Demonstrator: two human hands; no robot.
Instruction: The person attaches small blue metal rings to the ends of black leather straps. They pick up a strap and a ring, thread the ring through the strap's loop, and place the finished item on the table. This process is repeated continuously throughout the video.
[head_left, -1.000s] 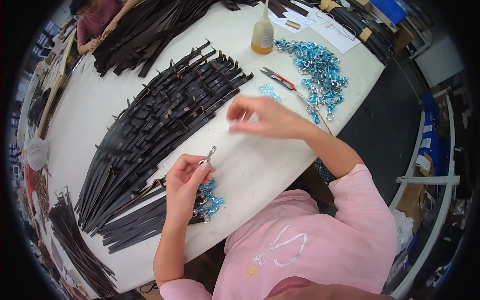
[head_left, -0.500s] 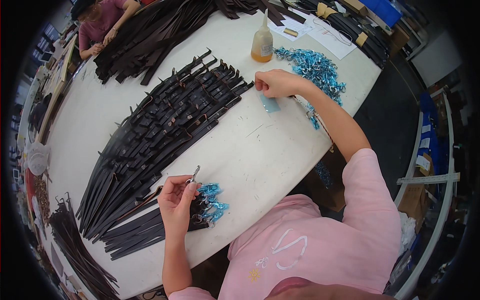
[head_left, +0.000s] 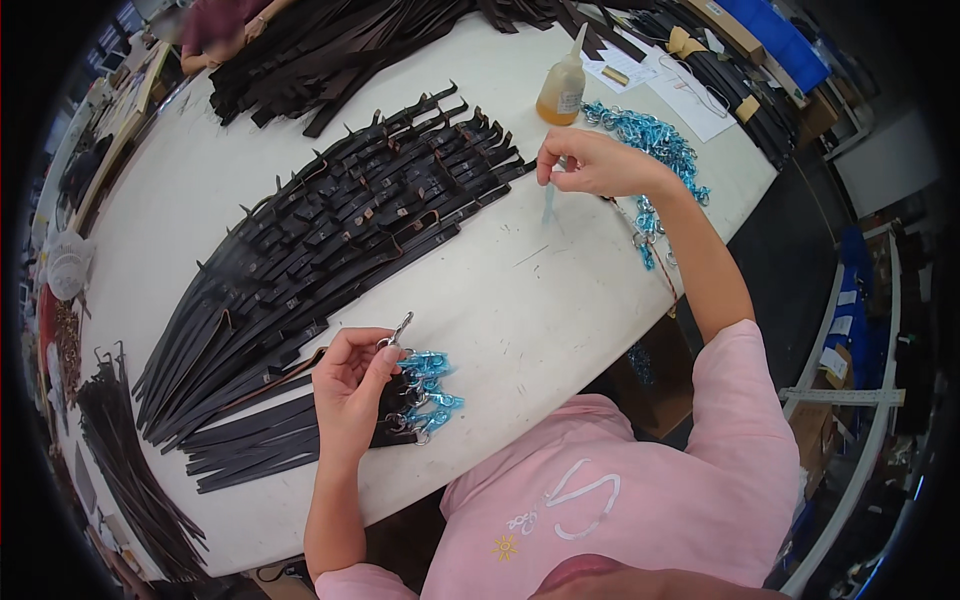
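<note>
My left hand [head_left: 348, 390] is closed, pinching a silver metal snap hook [head_left: 402, 326] that points up between thumb and fingertips. Just beside it lie dark straps [head_left: 255, 450] whose right ends carry metal rings and hooks in crinkled blue plastic [head_left: 430, 385]. Farther off to the right, my right hand [head_left: 605, 165] pinches a small pale-blue plastic film [head_left: 549, 204], which hangs narrow below the fingers over the table. A heap of blue-wrapped metal hooks [head_left: 655, 140] lies behind and partly under my right forearm.
A wide row of black buckled straps [head_left: 330, 220] spans the white table [head_left: 500, 320]. Beyond my right hand stands a spouted bottle of amber liquid [head_left: 562, 95]. Brown strips [head_left: 350, 50] lie at the far side near another person [head_left: 215, 25]. More thin straps [head_left: 130, 450] lie at left.
The view has shifted a little. My right hand has turned, and the film, which lay broadside, now hangs narrow. My left hand keeps its hold on the snap hook.
</note>
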